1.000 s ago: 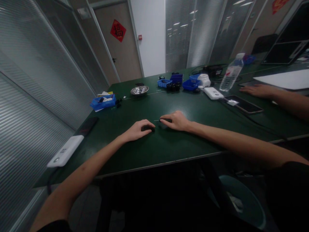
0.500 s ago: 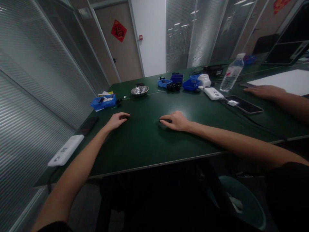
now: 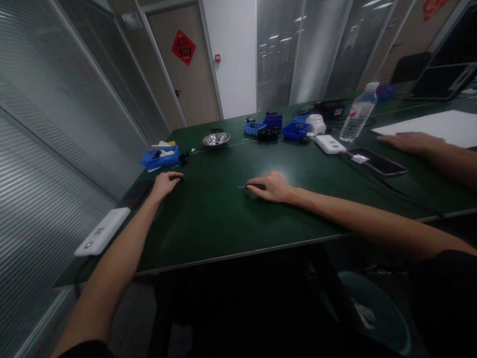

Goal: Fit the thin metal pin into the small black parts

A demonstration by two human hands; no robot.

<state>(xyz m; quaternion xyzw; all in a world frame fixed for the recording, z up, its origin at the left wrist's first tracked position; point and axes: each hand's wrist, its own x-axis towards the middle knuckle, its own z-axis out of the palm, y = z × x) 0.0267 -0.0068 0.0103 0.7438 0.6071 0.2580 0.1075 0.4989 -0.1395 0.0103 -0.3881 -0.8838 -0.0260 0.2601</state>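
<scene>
My right hand [image 3: 271, 187] rests on the dark green table, closed round a small screwdriver [image 3: 257, 186]. Its dark handle is mostly covered by the fingers, and a thin metal shaft points left. Over the left part of the table, my left hand [image 3: 166, 184] has its fingers stretched out to the right. Nothing shows in that hand, though the underside of its fingers is hidden. Just beyond it stands a blue basket [image 3: 160, 159] with small items inside, and several small black parts [image 3: 183, 157] lie beside the basket.
A metal bowl [image 3: 216, 140] and several blue bins [image 3: 295, 131] stand farther back. To the right are a water bottle [image 3: 358, 117], a white power bank [image 3: 330, 144] and a phone [image 3: 380, 161]. Another person's hand [image 3: 413, 142] lies by white paper. At left lies another white device [image 3: 102, 232].
My left hand has moved left across the table, toward the blue basket. My right hand stays in place with the screwdriver. At the right, the white paper has shifted slightly.
</scene>
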